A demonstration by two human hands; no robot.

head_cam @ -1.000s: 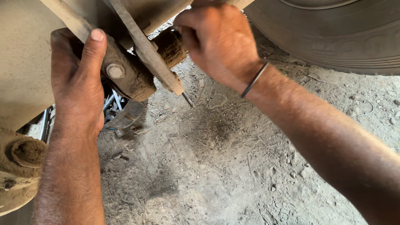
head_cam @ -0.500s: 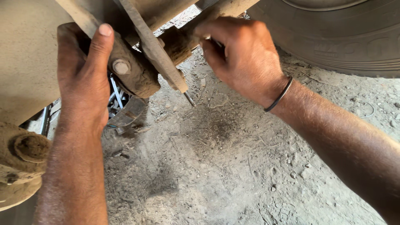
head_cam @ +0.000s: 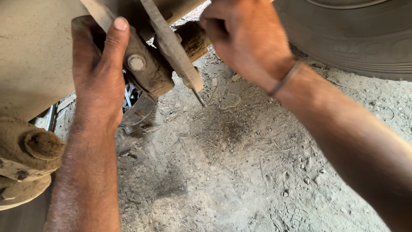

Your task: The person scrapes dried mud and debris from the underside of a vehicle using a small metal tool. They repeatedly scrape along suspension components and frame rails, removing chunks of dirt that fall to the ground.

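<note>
Your left hand [head_cam: 98, 73] grips the dirt-caked bracket [head_cam: 146, 71] under the vehicle, thumb up beside its bolt head [head_cam: 136, 62]. Your right hand [head_cam: 246, 41] has fingers curled around the rusty rod [head_cam: 193, 41] near the tyre [head_cam: 356, 38], above the dirt ground [head_cam: 240, 172].

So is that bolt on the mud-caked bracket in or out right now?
In. The bolt sits with its head against the mud-caked bracket, just beside the left hand's thumb. Whether it is tight, cannot tell.
</note>
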